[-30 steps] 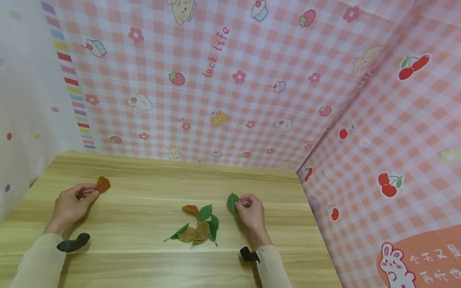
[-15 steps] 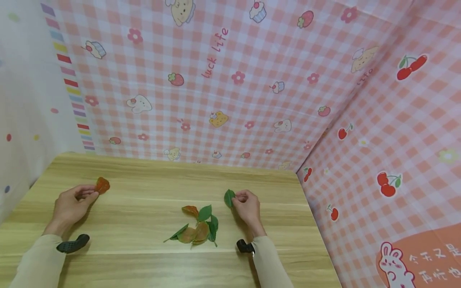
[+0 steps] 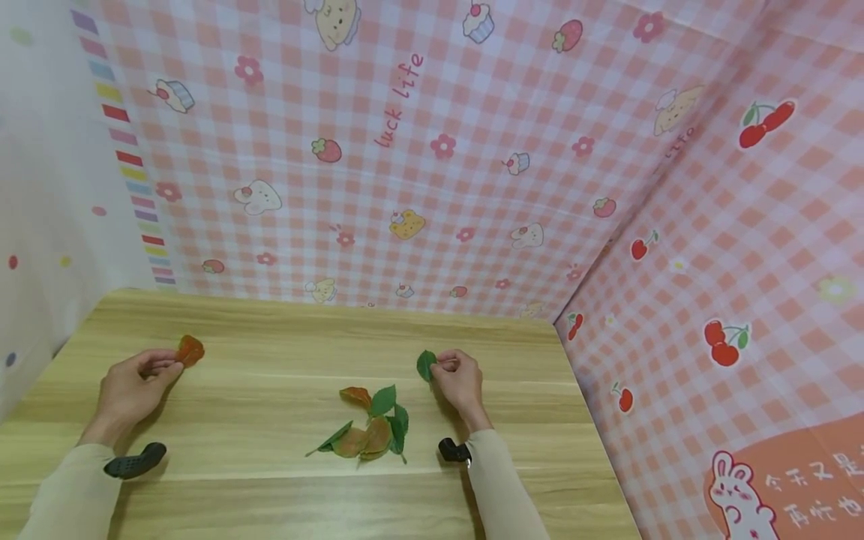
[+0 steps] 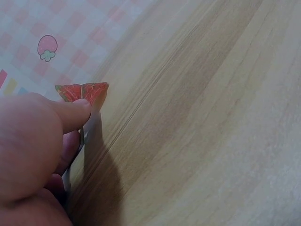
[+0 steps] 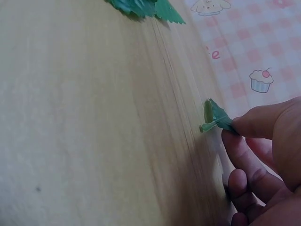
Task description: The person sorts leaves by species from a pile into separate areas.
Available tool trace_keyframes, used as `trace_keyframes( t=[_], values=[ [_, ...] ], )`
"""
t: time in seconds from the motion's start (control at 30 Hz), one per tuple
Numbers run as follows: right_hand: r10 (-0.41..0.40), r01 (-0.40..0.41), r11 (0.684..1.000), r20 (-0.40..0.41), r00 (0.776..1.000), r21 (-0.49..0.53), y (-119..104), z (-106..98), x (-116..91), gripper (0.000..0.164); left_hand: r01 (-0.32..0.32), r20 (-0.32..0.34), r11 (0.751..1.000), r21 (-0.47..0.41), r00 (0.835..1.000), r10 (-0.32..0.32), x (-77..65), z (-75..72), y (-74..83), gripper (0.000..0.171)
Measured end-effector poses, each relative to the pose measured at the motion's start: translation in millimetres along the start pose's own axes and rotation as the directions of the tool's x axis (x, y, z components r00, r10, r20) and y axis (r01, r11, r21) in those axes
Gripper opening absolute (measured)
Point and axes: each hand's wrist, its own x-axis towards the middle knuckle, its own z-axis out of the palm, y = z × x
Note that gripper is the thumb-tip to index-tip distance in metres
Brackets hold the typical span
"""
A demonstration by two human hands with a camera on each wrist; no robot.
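My left hand (image 3: 135, 382) pinches a reddish-orange leaf (image 3: 191, 351) between thumb and fingers at the left of the table. In the left wrist view that red leaf (image 4: 70, 91) shows a green edge, its stem running down behind the thumb. On the right, my right hand (image 3: 460, 381) pinches a green leaf (image 3: 426, 365) by its edge. The right wrist view has this green leaf (image 5: 218, 115) folded, with its pale stem end pointing away from the fingertips. Between the hands lies a loose pile of leaves (image 3: 376, 436), some green, some brownish, one orange-red.
The wood-grain table (image 3: 270, 495) meets a pink checked cloth wall (image 3: 378, 187) at the back and another at the right. A white dotted cloth (image 3: 47, 225) hangs at the left. Black wrist cameras (image 3: 136, 461) sit on both wrists.
My right hand has moved a little left and toward the back, carrying the green leaf along. The left hand stays in place with its red leaf, and the pile is unchanged.
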Motion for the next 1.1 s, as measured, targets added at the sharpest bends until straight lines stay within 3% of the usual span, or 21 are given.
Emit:
trace_keyframes(
  t=[0.33, 0.47, 0.7, 1.1],
  values=[
    [-0.034, 0.034, 0.999, 0.004, 0.999, 0.011, 4, 0, 4, 0.013, 0.025, 0.025, 1.0, -0.014, 0.999, -0.024, 2.6, -2.0, 2.2, 0.041],
    [-0.093, 0.094, 0.996, -0.007, 0.996, 0.013, 21, 3, 14, 0.008, 0.037, 0.034, 0.999, -0.017, 0.999, -0.036, 2.5, -2.3, 3.1, 0.043],
    [-0.001, 0.001, 1.0, 0.0, 1.0, -0.008, 5, 1, 7, 0.01, 0.06, 0.055, 0.997, -0.052, 0.997, -0.057, 1.1, -2.3, 3.6, 0.048],
    [-0.042, 0.044, 0.999, 0.058, 0.997, -0.023, 4, -1, -1, 0.027, 0.095, 0.134, 0.991, -0.097, 0.988, -0.082, -2.2, -6.6, 3.5, 0.063]
  ],
)
